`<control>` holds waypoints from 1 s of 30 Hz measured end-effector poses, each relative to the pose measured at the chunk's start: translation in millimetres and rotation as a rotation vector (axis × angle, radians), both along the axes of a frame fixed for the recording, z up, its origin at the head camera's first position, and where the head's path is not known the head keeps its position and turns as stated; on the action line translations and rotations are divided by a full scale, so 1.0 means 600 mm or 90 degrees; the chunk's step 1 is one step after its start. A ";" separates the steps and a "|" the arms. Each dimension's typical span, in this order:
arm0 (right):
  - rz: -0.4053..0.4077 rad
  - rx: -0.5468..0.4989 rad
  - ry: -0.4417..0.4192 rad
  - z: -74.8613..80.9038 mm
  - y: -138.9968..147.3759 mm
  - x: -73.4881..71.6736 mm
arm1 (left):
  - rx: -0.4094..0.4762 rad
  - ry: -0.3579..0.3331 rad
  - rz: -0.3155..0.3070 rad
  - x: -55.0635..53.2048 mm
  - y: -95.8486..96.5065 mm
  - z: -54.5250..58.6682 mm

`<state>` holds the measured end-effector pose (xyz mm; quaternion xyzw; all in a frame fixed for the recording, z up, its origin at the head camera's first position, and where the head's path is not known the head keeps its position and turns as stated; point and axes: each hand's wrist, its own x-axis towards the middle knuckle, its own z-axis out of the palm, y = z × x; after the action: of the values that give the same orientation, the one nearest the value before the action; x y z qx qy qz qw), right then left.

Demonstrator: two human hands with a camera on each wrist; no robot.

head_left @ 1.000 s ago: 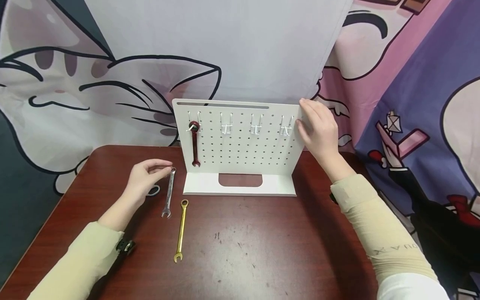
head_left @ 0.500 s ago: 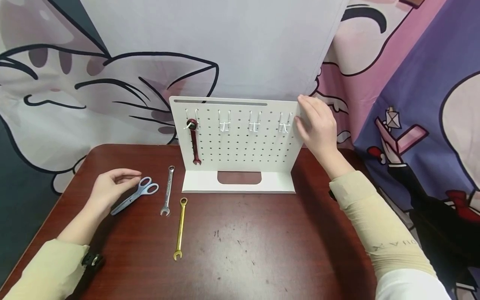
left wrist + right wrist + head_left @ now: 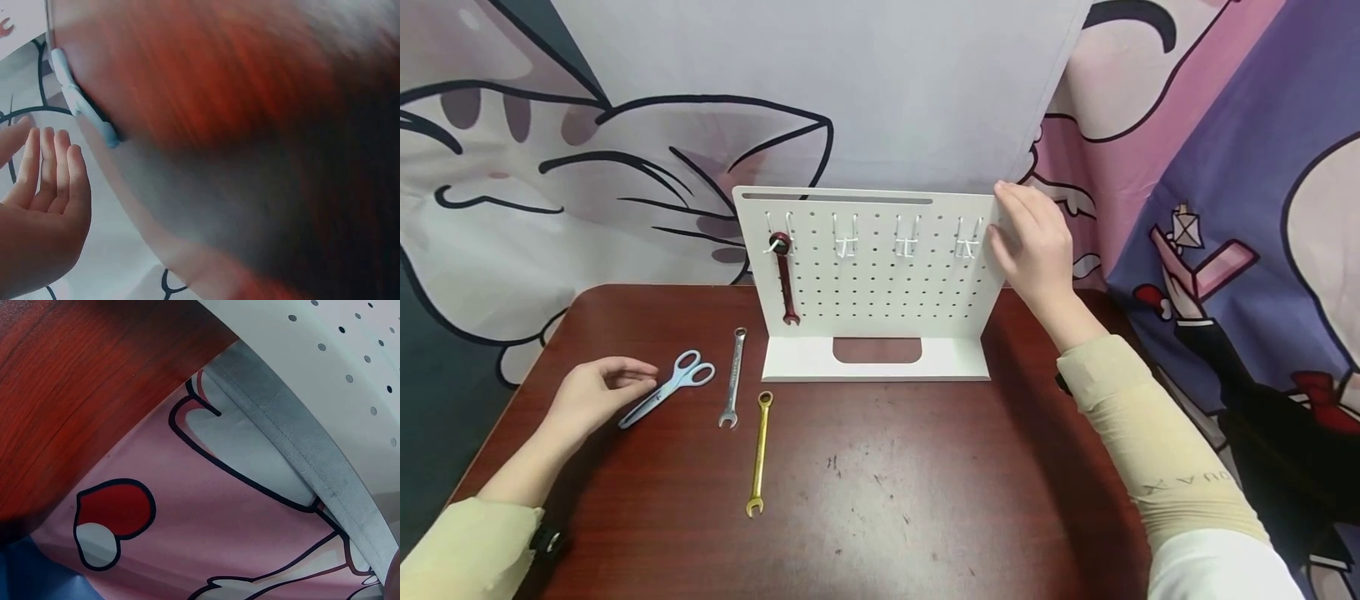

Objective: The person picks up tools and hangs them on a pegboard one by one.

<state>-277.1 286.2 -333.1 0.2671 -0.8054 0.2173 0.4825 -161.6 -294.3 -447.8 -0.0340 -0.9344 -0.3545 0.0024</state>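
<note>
The white pegboard (image 3: pixel 876 287) stands upright on the bench (image 3: pixel 880 483), its flat foot (image 3: pixel 951 362) pointing toward the person, presumably so that the panel does not tip. The right hand (image 3: pixel 1037 242) grips the pegboard's upper right corner, thumb on the front face and fingers at the edge, most likely to steady it; the right wrist view shows only a sliver of this hand.

The left hand (image 3: pixel 598 396) is well to the left of the pegboard, its grip slack and empty, with fingers extended. It is just beside the blue scissors (image 3: pixel 674 382), which lie left of the pegboard with their handles turned toward it, an angle that seems to keep the loops easy to reach.

The silver wrench (image 3: pixel 733 379) lies just left of the pegboard's foot, and the yellow wrench (image 3: pixel 759 454) in front of the foot's left end, each ring end toward the pegboard. The red wrench (image 3: pixel 786 283) hangs at the pegboard's left side, its ring over a hook, so its own weight appears to keep it pointing down. Three bare hooks (image 3: pixel 906 247) are spaced to the right along the pegboard, probably to keep hung tools apart.
</note>
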 end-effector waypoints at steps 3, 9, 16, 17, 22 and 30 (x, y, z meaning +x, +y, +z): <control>0.001 -0.003 0.001 0.000 0.000 -0.001 | -0.014 -0.010 -0.009 0.001 -0.004 -0.005; 0.000 0.000 0.002 0.001 0.000 -0.002 | -0.054 -0.015 -0.017 0.004 -0.007 -0.016; -0.005 0.002 -0.002 0.000 0.001 -0.002 | -0.083 0.009 -0.025 0.004 -0.004 -0.033; -0.006 0.002 -0.002 0.000 0.002 -0.002 | -0.087 0.009 -0.026 0.003 -0.003 -0.035; -0.006 -0.001 -0.004 -0.002 0.003 0.000 | -0.106 0.006 -0.031 0.000 0.004 -0.037; -0.002 -0.003 -0.002 -0.003 0.001 0.000 | -0.115 -0.003 -0.027 0.002 0.007 -0.034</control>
<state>-277.3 286.7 -334.8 0.2641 -0.8061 0.2190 0.4821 -160.2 -290.2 -468.4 -0.0532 -0.9616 -0.2690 -0.0102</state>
